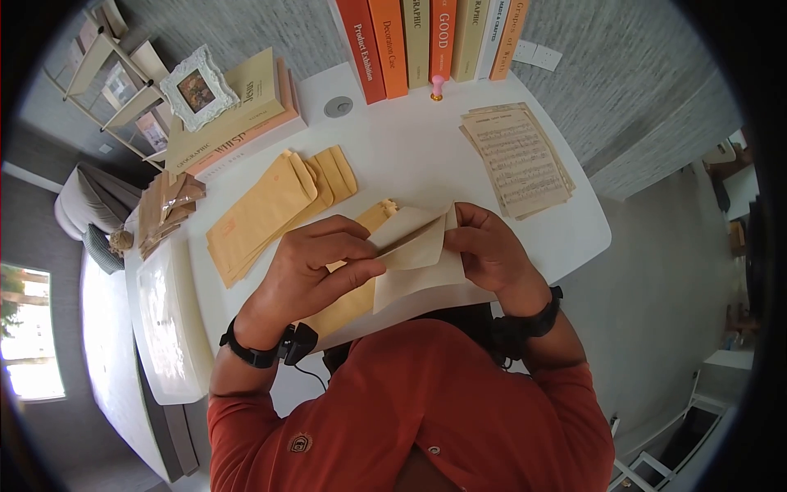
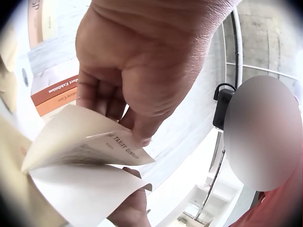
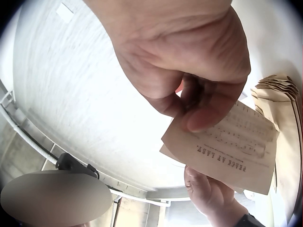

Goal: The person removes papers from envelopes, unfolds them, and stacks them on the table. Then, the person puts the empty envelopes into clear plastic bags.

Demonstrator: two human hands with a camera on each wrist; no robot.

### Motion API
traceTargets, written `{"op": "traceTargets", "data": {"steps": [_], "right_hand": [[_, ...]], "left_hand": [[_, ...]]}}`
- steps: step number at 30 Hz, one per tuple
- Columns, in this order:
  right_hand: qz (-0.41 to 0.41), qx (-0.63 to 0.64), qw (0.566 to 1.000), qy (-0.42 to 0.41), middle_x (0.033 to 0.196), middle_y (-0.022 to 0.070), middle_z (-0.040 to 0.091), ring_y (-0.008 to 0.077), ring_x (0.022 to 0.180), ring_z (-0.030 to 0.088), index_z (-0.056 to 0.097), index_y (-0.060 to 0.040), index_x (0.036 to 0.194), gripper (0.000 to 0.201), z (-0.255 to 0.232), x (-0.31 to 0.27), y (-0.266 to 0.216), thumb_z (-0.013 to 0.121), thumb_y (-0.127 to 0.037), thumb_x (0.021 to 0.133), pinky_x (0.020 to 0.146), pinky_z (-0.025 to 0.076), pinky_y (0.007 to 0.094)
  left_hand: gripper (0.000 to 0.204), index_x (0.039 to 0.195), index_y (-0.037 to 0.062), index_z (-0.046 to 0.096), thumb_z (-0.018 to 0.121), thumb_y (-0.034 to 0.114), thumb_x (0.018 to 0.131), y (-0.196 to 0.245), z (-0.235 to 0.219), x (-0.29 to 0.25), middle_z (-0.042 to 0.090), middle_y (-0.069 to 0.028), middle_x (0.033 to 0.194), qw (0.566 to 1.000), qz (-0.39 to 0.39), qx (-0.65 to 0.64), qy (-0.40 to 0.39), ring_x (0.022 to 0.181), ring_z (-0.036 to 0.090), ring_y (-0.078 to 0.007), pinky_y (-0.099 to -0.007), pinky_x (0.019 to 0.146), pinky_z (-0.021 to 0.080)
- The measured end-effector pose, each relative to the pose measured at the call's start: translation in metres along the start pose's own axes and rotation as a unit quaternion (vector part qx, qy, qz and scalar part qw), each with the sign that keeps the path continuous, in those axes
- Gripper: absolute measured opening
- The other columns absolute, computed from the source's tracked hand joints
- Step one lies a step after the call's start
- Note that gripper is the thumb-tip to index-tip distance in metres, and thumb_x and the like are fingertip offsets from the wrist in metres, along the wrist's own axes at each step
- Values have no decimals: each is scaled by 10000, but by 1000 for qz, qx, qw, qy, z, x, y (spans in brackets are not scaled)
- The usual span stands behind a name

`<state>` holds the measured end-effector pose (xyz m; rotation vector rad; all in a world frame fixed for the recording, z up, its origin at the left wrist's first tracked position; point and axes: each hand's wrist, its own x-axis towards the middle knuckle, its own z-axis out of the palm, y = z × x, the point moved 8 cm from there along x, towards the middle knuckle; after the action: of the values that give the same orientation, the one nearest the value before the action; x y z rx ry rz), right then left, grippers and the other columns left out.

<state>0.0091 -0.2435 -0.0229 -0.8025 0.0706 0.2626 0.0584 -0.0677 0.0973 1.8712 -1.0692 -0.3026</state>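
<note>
Several folded sheets of printed sheet music are held up between both hands, over the near edge of the desk. My left hand pinches their left edge between thumb and fingers. On the other side, my right hand pinches the upper right corner. The folded leaves gape apart, and printed music on one leaf shows in the right wrist view. Below and left of the sheets lies a pile of tan paper envelopes, partly hidden by the left hand.
More tan envelopes lie fanned at left, near brown paper packets and a translucent plastic box. A stack of sheet music lies at right. Upright books, a pink-handled stamp and a white picture frame stand behind.
</note>
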Motion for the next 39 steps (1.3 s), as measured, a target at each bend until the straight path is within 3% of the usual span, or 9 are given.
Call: {"op": "traceTargets", "data": {"steps": [11, 17, 20, 23, 26, 29, 32, 35, 39], "right_hand": [[-8, 35, 999, 0, 1075, 87, 685, 150, 940, 683, 615, 29, 1212, 278, 7, -3, -3, 619, -96, 964, 809, 574, 302], [-21, -187, 982, -18, 1086, 65, 676, 149, 968, 667, 599, 32, 1243, 342, -2, -15, -17, 657, -151, 959, 891, 537, 293], [-71, -343, 935, -49, 1144, 71, 659, 164, 1032, 648, 590, 25, 1261, 403, -1, -33, -51, 664, -241, 967, 933, 511, 313], [-217, -303, 927, -32, 1230, 91, 634, 179, 1141, 608, 577, 13, 1295, 518, -3, -36, -101, 664, -369, 958, 987, 478, 340], [-300, -309, 902, -44, 1313, 109, 604, 187, 1241, 558, 563, 11, 1331, 639, 23, -22, -128, 662, -478, 933, 1043, 442, 359], [-270, -333, 901, -64, 1295, 121, 630, 198, 1216, 590, 529, 25, 1375, 686, 53, 6, -115, 690, -462, 919, 1021, 463, 363], [-103, -349, 909, -205, 1232, 125, 667, 201, 1149, 634, 503, 42, 1398, 612, 75, 0, -83, 709, -302, 935, 990, 491, 358], [-37, -260, 940, -220, 1190, 120, 688, 176, 1079, 660, 487, 45, 1417, 586, 67, 3, -60, 722, -172, 927, 949, 512, 327], [-67, -220, 969, -91, 1180, 107, 688, 136, 1063, 654, 518, 39, 1385, 522, 39, 11, -56, 716, -143, 937, 929, 513, 286]], "left_hand": [[122, 923, 0, 738, 787, 104, 881, -12, 11, -2, 680, -92, 917, 993, -61, -88, -44, 772, 628, -164, -299, 666, 496], [183, 1053, 11, 688, 713, -13, 873, 25, -7, -4, 669, -109, 899, 973, 136, 168, 81, 684, 638, -249, -324, 610, 517], [308, 1085, 12, 671, 713, -58, 788, 45, -18, -3, 657, -108, 888, 949, 134, 250, 136, 721, 647, -274, -350, 660, 536], [312, 1026, 13, 690, 726, -26, 718, 76, -14, 4, 656, -101, 907, 905, 266, 315, 101, 793, 653, -278, -387, 733, 539], [215, 945, 54, 711, 702, -31, 747, 86, -11, 8, 663, -104, 958, 933, 288, 215, 22, 968, 673, -310, -485, 912, 529], [197, 893, 59, 737, 734, 50, 696, 101, -10, 8, 679, -97, 997, 931, 317, 174, 39, 972, 664, -295, -502, 942, 502], [178, 871, 91, 737, 747, 64, 695, 100, -15, 2, 684, -92, 1053, 923, 323, 196, 71, 1084, 648, -304, -524, 1003, 477], [166, 859, 105, 734, 750, 60, 700, 79, -33, -5, 674, -106, 1112, 929, 287, 190, 138, 1167, 614, -315, -513, 1024, 469], [556, 1299, 62, 595, 800, 208, 803, 24, -54, -8, 570, -141, 1348, 947, 172, 70, 263, 1271, 541, -286, -429, 1095, 425]]}}
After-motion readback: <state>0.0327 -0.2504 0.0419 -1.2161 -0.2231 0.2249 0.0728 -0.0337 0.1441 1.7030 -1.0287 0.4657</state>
